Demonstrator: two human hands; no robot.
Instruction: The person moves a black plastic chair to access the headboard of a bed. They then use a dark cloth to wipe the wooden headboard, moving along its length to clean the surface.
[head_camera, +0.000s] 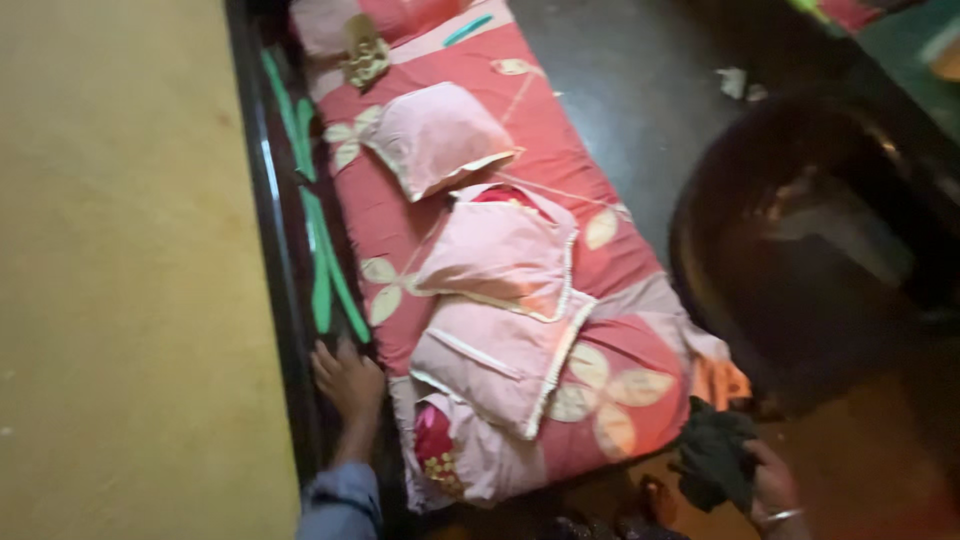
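Fingers of the left hand (347, 378) lay spread and flat, gripping nothing, pressed into the narrow gap between the dark bed frame (290, 330) and the near edge of the mattress (385, 225). A blue sleeve (338, 505) covered that forearm at the bottom of the view. Low on the right, the right hand (772, 485) was clenched around a dark crumpled cloth (715, 458), which bunched out to the left of the fingers, just off the near corner of the mattress; a thin bangle (782, 517) ringed that wrist.

Between the two hands, the mattress wore a red sheet with large cream leaf shapes. Three pink pillows were on it: the nearest pillow (495, 365) lay close to the foot edge, the middle pillow (500, 250) overlapped its far side, and the far pillow (435, 135) sat apart from both, farther up the sheet. An orange scrap of fabric (722, 382) stuck out at the mattress's right corner, near the dark cloth.

Along the frame beside the left hand ran green strips (322, 270), stretching away up the bed's side. Left of the frame stood a plain yellow wall (120, 270). On the right, a large dark round basin (800, 250) rested on the dark floor (620, 90), well apart from the left hand. At the far end of the mattress lay a small crumpled tan thing (364, 55) and a thin teal object (467, 29), too blurred to tell what they were.
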